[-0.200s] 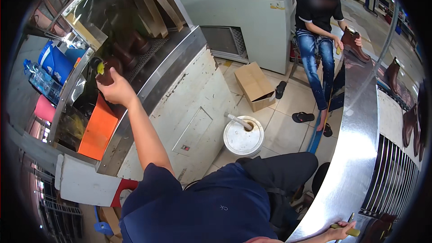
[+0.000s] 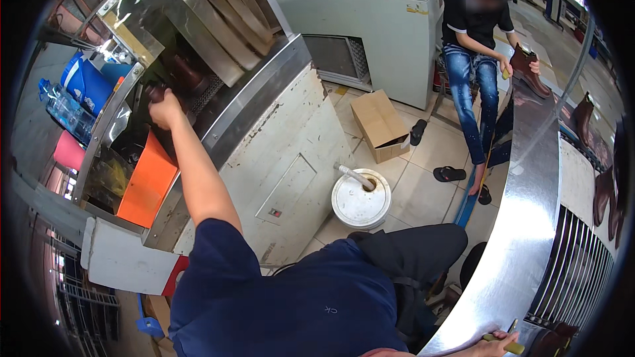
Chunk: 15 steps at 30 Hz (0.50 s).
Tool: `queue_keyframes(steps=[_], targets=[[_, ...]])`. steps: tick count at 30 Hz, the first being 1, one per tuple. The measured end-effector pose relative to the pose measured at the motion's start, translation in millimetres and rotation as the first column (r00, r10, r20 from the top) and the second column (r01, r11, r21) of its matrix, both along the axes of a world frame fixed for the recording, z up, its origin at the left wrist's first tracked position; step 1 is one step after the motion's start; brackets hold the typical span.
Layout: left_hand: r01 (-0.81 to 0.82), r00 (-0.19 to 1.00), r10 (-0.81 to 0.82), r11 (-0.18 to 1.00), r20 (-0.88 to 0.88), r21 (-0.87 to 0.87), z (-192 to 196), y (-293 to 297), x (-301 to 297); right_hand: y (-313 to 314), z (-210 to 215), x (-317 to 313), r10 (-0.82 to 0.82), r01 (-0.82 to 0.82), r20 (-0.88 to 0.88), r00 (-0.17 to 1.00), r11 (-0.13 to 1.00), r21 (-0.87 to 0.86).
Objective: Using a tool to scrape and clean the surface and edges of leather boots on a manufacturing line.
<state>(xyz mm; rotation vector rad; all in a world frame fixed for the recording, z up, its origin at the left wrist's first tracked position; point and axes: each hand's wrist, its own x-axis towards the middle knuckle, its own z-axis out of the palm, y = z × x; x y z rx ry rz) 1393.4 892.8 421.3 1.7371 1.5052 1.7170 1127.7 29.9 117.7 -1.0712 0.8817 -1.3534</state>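
My left hand (image 2: pixel 167 111) reaches into the open side of a metal-framed cabinet (image 2: pixel 254 82) and is closed around a dark brown boot (image 2: pixel 157 92), of which only part shows. Deeper inside, another brown boot (image 2: pixel 187 74) sits near a perforated grate, beside hanging clear strips (image 2: pixel 205 33). At the lower right, my right hand (image 2: pixel 504 344) grips a tool with an olive-yellow handle (image 2: pixel 514 348); its working end is hard to make out. That hand is over the edge of the shiny metal bench (image 2: pixel 489 277), close to dark brown footwear (image 2: pixel 549 344).
An orange panel (image 2: pixel 147 182) stands below my left hand. On the floor are a white lidded bucket (image 2: pixel 360 205) with a pipe and a cardboard box (image 2: pixel 380 122). A seated co-worker (image 2: pixel 473 26) holds a brown boot (image 2: pixel 529 73) across the bench.
My left hand has pushed the boot farther into the cabinet, and its yellow-green part no longer shows. The clear strips have swung. My right hand has shifted slightly.
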Motion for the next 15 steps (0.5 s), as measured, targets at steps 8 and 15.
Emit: queue_keyframes(steps=[8, 15], targets=[[0.277, 0.960, -0.257, 0.931, 0.115, -0.239, -3.9, 141.2, 58.2, 11.3, 5.5, 12.8, 0.027, -0.029, 0.034, 0.999, 0.999, 0.043], [0.388, 0.922, -0.373, 0.871, 0.107, -0.301, -40.3, 172.5, 92.8, -5.6, -7.2, 20.7, 0.094, -0.096, -0.057, 0.994, 0.995, -0.028]])
